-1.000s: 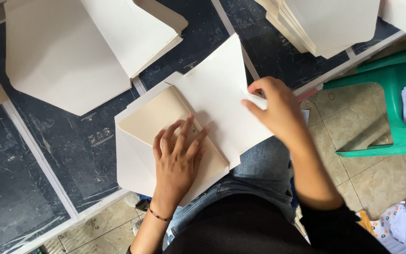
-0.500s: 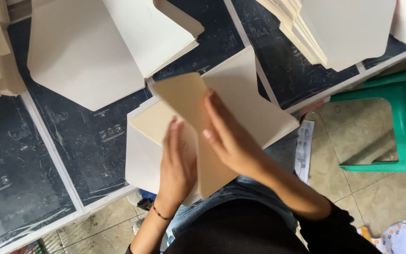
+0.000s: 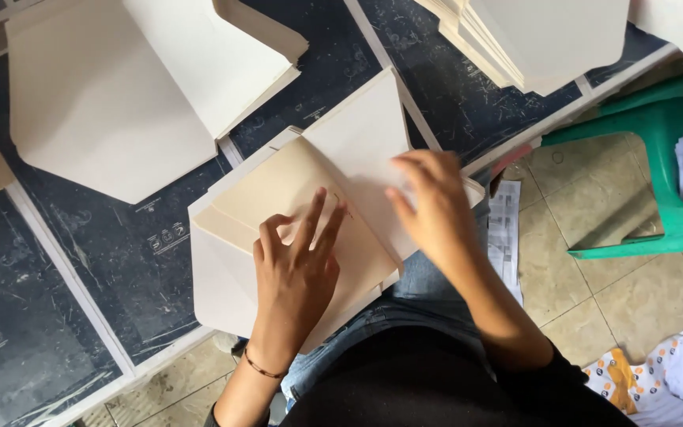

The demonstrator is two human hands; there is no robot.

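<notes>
Cream folded card sheet [image 3: 310, 198]: lies on lap over counter [image 3: 120, 261] edge, long axis diagonal, lower left to upper right; left hand [image 3: 298, 273] flat, fingers spread, pressing tan flap; right hand [image 3: 432, 198] nearer upper flap, open, smoothing, gripping nothing

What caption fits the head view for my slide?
Left hand and right hand press on a folded cream paper sheet above the lap.

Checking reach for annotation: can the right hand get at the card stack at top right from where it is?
Probably yes. The right hand rests on the folded sheet, and only bare dark mat lies between it and the stack; nothing blocks the way.
</notes>
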